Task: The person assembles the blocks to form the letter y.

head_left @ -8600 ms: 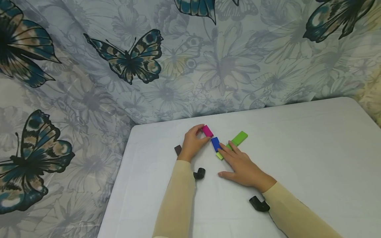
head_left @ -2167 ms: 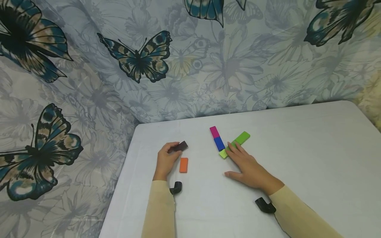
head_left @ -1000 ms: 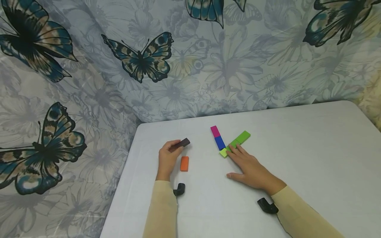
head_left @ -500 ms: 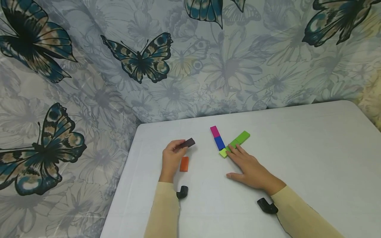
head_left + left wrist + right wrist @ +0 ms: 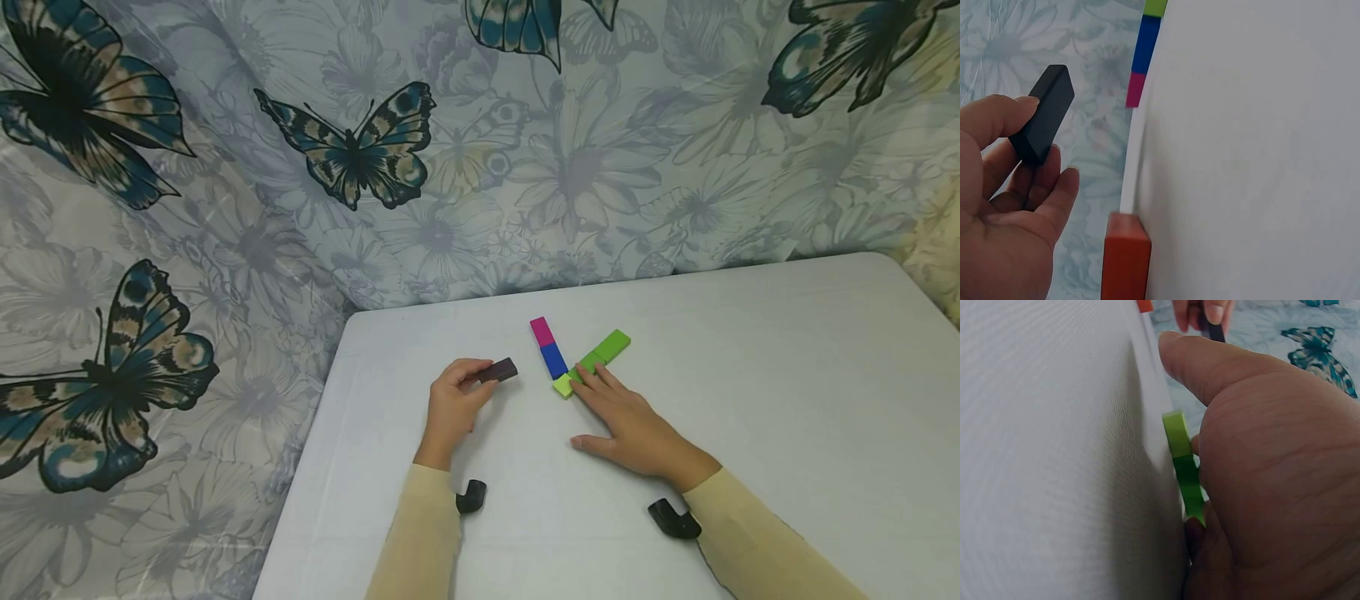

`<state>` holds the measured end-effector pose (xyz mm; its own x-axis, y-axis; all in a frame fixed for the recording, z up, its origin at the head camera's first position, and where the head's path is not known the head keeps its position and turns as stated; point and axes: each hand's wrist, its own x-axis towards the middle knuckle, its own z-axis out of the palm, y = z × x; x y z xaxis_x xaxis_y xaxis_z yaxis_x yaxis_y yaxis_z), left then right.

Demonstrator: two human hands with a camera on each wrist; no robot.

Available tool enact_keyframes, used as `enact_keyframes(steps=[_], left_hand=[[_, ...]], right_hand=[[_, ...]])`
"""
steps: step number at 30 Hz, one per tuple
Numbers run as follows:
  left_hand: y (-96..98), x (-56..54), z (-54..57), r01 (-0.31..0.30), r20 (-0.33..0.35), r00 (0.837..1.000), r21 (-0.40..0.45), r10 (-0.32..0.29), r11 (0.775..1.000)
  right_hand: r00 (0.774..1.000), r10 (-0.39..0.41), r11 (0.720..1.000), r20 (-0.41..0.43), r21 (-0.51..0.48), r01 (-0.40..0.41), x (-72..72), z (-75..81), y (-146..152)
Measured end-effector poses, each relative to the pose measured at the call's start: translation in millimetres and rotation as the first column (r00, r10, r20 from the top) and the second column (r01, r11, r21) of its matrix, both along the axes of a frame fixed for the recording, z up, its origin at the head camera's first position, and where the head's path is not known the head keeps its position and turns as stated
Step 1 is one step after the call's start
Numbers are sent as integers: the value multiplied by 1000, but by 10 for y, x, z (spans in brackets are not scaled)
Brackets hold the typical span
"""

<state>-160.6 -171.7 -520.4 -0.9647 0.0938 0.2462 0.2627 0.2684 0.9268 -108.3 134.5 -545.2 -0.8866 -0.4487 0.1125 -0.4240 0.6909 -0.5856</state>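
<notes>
My left hand (image 5: 453,410) pinches a dark brown rectangular block (image 5: 498,370) between thumb and fingers, held above the table. In the left wrist view the block (image 5: 1047,115) tilts upward, with the thumb on one face. Fingers spread, my right hand (image 5: 626,421) rests with its fingertips at a row of green blocks (image 5: 607,348). A yellow-green block (image 5: 563,386) lies at the near corner, where a blue block (image 5: 553,360) and a magenta block (image 5: 542,332) run away to the far left. Together the blocks form a V. My right fingers partly cover the green row.
An orange block (image 5: 1125,262) stands out in the left wrist view; my left hand hides it in the head view. The white table (image 5: 750,400) meets a butterfly-patterned cloth (image 5: 480,208) at its far edge. Black camera mounts (image 5: 471,497) sit at both wrists.
The magenta block now lies end to end with the blue one. My left hand has picked up the dark brown block and carried it right, over the orange block. The right hand stays put.
</notes>
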Motion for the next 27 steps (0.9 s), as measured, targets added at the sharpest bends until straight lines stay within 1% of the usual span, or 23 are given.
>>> enact_keyframes(steps=[5,8,9,12,14,17,20,23,25,27], left_hand=[[119,73,-4,61,-5,998,17,-61,998],[195,115,-34,71,-8,997,6,-71,997],[222,131,-42,71,-10,997,-10,-71,997],[296,174,-76,61,-26,998,-94,-64,994],[340,200,-99,58,-36,997,-149,-65,987],[393,230,-151,43,-54,997,-203,-55,978],[445,262,-205,33,-52,998,-252,-47,967],[494,295,-234,38,-38,998,-290,-51,956],[517,310,-241,43,-22,998,-312,-52,949],[531,322,-232,39,2,999,-329,-41,943]], right_hand=[[1000,0,1000,7,8,0,-2,-10,4],[1000,-3,1000,7,5,3,2,-19,2],[1000,-6,1000,7,5,6,1,-22,1],[1000,-7,1000,6,2,7,0,-27,0],[1000,-7,1000,8,-1,7,-1,-30,0],[1000,-3,1000,10,-2,3,-2,-30,0],[1000,-3,1000,10,3,3,-1,-24,1],[1000,-4,1000,12,6,4,1,-14,4],[1000,-5,1000,10,5,5,1,-7,6],[1000,-2,1000,10,1,2,-1,-3,7]])
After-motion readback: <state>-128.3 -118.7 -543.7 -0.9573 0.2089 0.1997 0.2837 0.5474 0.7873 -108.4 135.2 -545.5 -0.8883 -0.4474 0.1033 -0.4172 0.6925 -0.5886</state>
